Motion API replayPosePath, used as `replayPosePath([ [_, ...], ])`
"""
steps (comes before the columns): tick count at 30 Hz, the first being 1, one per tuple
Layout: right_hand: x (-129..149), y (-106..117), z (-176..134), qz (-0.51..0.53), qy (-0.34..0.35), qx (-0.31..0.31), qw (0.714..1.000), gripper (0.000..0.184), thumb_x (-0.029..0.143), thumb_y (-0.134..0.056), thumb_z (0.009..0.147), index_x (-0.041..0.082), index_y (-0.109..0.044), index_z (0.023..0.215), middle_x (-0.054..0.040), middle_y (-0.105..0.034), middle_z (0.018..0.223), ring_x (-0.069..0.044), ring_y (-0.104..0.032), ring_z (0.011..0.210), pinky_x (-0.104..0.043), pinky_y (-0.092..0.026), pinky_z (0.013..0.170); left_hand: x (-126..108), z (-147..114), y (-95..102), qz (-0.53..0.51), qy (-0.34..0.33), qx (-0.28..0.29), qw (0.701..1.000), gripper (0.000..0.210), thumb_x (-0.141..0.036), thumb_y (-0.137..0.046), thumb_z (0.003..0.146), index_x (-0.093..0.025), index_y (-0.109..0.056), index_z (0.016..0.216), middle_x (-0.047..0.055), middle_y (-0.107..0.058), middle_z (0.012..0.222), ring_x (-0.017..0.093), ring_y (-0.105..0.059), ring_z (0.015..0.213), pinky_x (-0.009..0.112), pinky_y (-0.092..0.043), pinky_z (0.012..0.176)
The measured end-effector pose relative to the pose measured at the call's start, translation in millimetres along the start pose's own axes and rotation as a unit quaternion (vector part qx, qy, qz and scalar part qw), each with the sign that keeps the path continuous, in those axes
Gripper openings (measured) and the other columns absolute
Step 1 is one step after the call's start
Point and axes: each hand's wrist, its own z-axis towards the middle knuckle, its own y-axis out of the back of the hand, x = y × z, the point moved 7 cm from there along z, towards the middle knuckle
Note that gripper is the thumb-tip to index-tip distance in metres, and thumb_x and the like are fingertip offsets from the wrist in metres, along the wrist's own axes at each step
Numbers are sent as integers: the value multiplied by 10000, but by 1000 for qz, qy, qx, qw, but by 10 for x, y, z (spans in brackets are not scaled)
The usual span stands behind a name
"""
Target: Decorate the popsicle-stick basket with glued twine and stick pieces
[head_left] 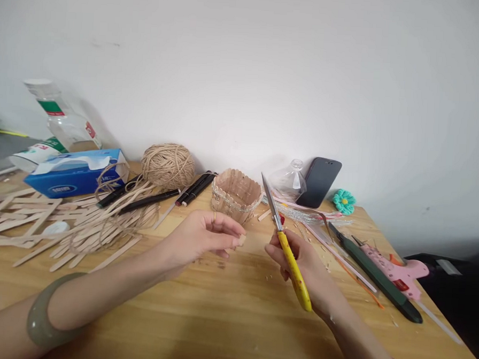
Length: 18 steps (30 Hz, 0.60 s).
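My left hand (208, 234) is closed in a pinch on a small piece of wooden stick (241, 240), pale and short, just above the table. My right hand (295, 257) grips yellow-handled scissors (287, 245), their metal blades pointing up and away; I see them nearly edge-on. Between and beyond both hands stands a small basket (237, 193) made of wooden stick pieces, with a scalloped rim and a glittery band around it. Small wood chips lie on the table near my right hand.
Loose wooden sticks (95, 241), a blue tissue box (77, 176), a twine ball (168, 165) and black markers (197, 188) lie left. Rightward are a phone (318, 182), a clear bottle (293, 179), a teal flower (344, 201), a green cutter (379, 278) and a pink glue gun (397, 268).
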Motion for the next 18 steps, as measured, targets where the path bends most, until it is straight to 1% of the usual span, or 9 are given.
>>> replayPosePath([
  [2, 65, -18, -31, -1, 40, 11, 999, 412, 574, -632, 679, 214, -435, 722, 55, -391, 642, -103, -361, 515, -246, -338, 461, -69, -11, 21, -13, -20, -9, 1000, 81, -186, -748, 624, -168, -697, 685, -24, -654, 623, 80, -574, 618, 179, -472, 571],
  [5, 191, -99, -142, -33, 101, 47, 993, 512, 709, -533, 697, 205, -456, 741, 38, -402, 650, -122, -372, 557, -262, -353, 506, -165, -37, 67, -33, -41, -27, 998, 86, -190, -758, 616, -160, -684, 650, -20, -654, 624, 80, -573, 618, 181, -472, 567],
  [7, 245, -170, -216, -64, 115, 76, 988, 555, 750, -501, 692, 199, -470, 749, 37, -398, 640, -128, -364, 572, -262, -342, 525, -213, -60, 99, -49, -47, -37, 997, 96, -188, -762, 611, -154, -681, 651, -17, -661, 640, 78, -575, 620, 182, -472, 568],
  [10, 265, -262, -282, -93, 107, 111, 984, 586, 772, -472, 696, 193, -484, 788, 29, -407, 652, -132, -359, 585, -261, -325, 533, -276, -94, 140, -70, -64, -54, 994, 117, -176, -766, 604, -152, -667, 660, -22, -667, 644, 74, -574, 603, 191, -473, 572],
  [13, 242, -321, -297, -99, 104, 128, 981, 589, 773, -437, 717, 192, -477, 802, 11, -428, 686, -146, -379, 614, -269, -336, 555, -333, -117, 164, -71, -91, -74, 991, 134, -173, -770, 596, -152, -651, 655, -25, -669, 638, 80, -580, 604, 206, -478, 586],
  [18, 163, -352, -286, -108, 138, 115, 978, 545, 740, -435, 750, 198, -483, 782, 6, -455, 682, -144, -375, 603, -261, -336, 539, -374, -142, 167, -60, -111, -102, 987, 108, -145, -740, 597, -147, -639, 636, -24, -665, 612, 90, -582, 584, 220, -486, 578],
])
